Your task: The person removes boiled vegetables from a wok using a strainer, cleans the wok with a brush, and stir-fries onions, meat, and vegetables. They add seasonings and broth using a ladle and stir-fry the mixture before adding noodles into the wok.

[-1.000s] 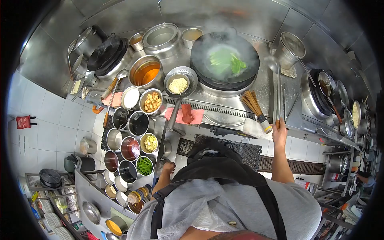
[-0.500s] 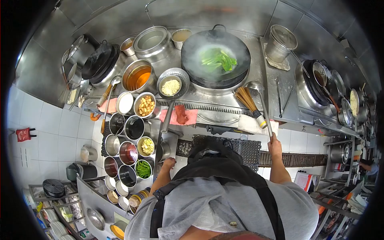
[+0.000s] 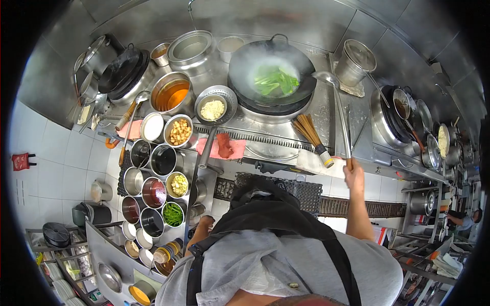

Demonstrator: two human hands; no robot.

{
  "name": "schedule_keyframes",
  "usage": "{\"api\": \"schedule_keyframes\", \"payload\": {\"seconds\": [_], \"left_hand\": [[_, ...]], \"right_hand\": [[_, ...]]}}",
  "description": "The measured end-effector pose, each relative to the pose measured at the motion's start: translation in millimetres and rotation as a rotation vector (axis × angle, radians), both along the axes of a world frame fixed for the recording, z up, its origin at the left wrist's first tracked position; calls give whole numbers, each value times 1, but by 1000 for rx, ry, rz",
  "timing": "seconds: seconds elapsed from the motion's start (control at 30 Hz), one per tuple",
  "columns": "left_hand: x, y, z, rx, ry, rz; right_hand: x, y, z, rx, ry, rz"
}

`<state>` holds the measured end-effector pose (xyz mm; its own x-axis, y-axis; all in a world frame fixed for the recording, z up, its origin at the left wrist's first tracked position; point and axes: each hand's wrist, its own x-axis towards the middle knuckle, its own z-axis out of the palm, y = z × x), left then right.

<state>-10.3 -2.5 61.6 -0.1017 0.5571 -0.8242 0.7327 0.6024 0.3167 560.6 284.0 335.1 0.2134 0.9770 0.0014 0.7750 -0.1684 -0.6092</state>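
Observation:
My right hand (image 3: 353, 175) is wrapped round the wooden end of a long metal ladle (image 3: 343, 115), whose bowl lies beside the right rim of the black wok (image 3: 240, 76). Leafy greens (image 3: 275, 80) steam inside the wok. A bamboo brush (image 3: 312, 138) rests on the counter edge left of the ladle. Low at my side, my left hand (image 3: 205, 224) is near the pots of ingredients, its fingers too small to make out. A perforated strainer (image 3: 230, 97) holds a bowl of chopped pale bits (image 3: 212, 109) left of the wok.
Several metal pots stand at the left, including one of orange liquid (image 3: 172, 95) and one of cut green vegetables (image 3: 173, 214). A lidded pot (image 3: 357, 61) and another wok station (image 3: 388, 115) are on the right. Another person (image 3: 463, 220) is at the far right.
The ladle's bowl has swung from near the brush up beside the wok's right rim, and my right hand has moved with it. The greens have shifted in the wok.

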Motion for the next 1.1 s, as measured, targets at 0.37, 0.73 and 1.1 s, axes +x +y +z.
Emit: {"api": "schedule_keyframes", "payload": {"seconds": [0.37,0.73,1.1], "left_hand": [[-11,28,-58,307,-53,-199],[-27,-6,-48,236,223,-388],[13,-99,-31,-3,60,-84]], "right_hand": [[-63,72,21,11,-343,377],[-160,174,9,140,-143,231],[-143,90,-13,-177,672,54]]}}
